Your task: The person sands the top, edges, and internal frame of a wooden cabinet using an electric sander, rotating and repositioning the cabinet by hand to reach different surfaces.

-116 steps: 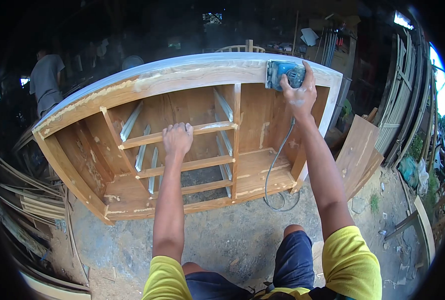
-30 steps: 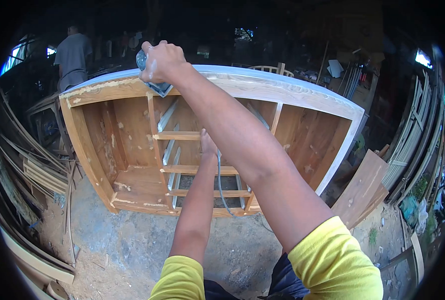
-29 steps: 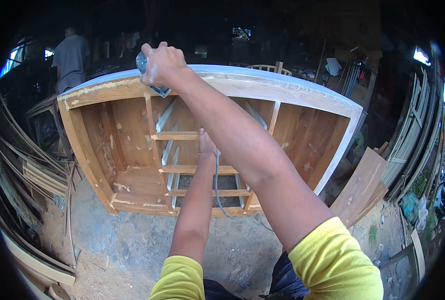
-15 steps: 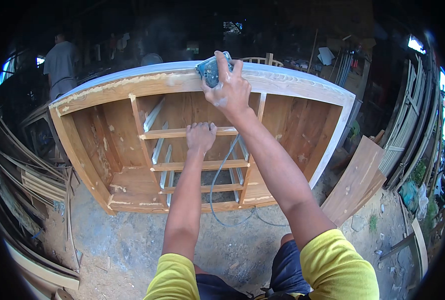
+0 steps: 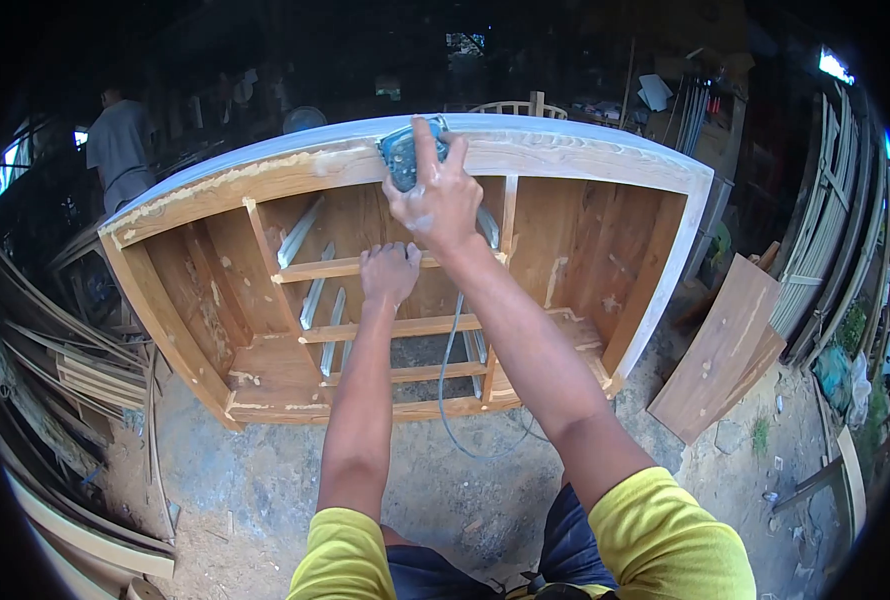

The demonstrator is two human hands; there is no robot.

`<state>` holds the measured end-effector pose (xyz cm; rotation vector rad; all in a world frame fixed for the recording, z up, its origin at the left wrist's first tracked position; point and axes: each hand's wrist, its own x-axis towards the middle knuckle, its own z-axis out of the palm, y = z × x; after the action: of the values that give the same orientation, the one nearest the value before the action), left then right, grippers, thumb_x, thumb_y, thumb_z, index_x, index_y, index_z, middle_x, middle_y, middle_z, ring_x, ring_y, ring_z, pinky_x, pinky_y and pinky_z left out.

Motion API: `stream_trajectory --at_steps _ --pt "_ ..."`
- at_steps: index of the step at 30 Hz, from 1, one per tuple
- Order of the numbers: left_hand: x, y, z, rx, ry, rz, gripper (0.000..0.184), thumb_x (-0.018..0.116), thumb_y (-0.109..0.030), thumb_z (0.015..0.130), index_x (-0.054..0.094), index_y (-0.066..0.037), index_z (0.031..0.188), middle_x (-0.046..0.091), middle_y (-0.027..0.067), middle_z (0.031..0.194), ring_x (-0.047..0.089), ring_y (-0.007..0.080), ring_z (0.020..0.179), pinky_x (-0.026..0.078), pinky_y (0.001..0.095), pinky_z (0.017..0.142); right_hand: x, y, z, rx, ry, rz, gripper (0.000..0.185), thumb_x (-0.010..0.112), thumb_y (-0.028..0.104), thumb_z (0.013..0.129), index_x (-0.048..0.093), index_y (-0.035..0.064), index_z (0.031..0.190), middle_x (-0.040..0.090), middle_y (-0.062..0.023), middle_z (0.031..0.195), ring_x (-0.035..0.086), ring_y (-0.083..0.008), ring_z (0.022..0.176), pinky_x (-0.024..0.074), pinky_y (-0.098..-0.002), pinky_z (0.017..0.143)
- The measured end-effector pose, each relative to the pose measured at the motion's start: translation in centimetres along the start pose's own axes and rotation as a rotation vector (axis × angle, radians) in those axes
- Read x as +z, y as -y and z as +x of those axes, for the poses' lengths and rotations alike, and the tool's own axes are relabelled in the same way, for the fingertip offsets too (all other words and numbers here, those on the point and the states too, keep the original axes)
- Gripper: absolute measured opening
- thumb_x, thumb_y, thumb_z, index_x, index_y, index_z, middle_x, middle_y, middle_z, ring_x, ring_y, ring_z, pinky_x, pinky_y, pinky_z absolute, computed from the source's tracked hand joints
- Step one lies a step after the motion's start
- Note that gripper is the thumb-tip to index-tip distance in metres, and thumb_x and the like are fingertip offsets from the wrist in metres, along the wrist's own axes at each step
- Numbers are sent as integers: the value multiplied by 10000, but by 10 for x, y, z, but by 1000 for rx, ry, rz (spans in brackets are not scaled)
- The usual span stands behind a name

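Observation:
A blue power sander [image 5: 399,160] rests against the top front rail of a large wooden cabinet frame [image 5: 295,178], near the middle. My right hand [image 5: 437,195], dusty with white powder, is wrapped round it. The sander's cord [image 5: 445,375] hangs down in front of the cabinet. My left hand [image 5: 390,272] is closed over the uppermost drawer crossbar [image 5: 325,268], below and left of the sander. The rail is pale and dusty on its right part, while tan filler streaks mark its left part.
A person in a grey shirt [image 5: 120,145] stands at the back left. Stacked wood strips [image 5: 95,375] lie on the left. On the right, boards [image 5: 715,345] lean near long poles [image 5: 815,230]. A curved chair back [image 5: 520,107] shows behind the cabinet.
My right hand has swept the sander along the rail from far right to the left end, then back to the middle. My left hand still holds the crossbar.

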<state>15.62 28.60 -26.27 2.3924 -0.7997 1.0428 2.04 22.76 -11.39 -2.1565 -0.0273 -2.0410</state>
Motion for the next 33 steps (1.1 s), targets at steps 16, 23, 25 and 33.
stream_trajectory --at_steps 16,23,25,33 --pt "-7 -1 -1 29 64 -17 456 482 -355 1107 791 -33 1012 795 207 1075 720 392 1048 495 526 1013 -103 -152 2 -102 10 -174 808 900 290 804 583 227 1544 655 -199 1248 786 -390 862 671 -478 715" --pt "-16 -18 -9 -6 -89 -120 323 628 -328 1035 733 -31 1108 736 205 1214 667 388 1127 485 538 1041 -220 -280 17 -169 315 -322 821 890 261 850 533 256 1590 643 -169 1367 752 -408 1109 658 -504 909" --pt "-30 -60 -15 61 -326 -269 449 761 -294 952 654 -51 1314 636 182 1423 592 391 1282 458 549 1116 -231 -305 23 -192 313 -336 823 888 252 842 540 268 1587 632 -165 1394 737 -408 1145 645 -506 949" --pt "-40 -264 17 281 -447 -707 1133 937 -296 799 303 -17 1696 386 232 1714 295 491 1617 204 631 1332 -180 -238 40 -383 522 -326 944 876 264 809 457 401 1643 585 -170 1485 765 -419 1063 675 -490 901"
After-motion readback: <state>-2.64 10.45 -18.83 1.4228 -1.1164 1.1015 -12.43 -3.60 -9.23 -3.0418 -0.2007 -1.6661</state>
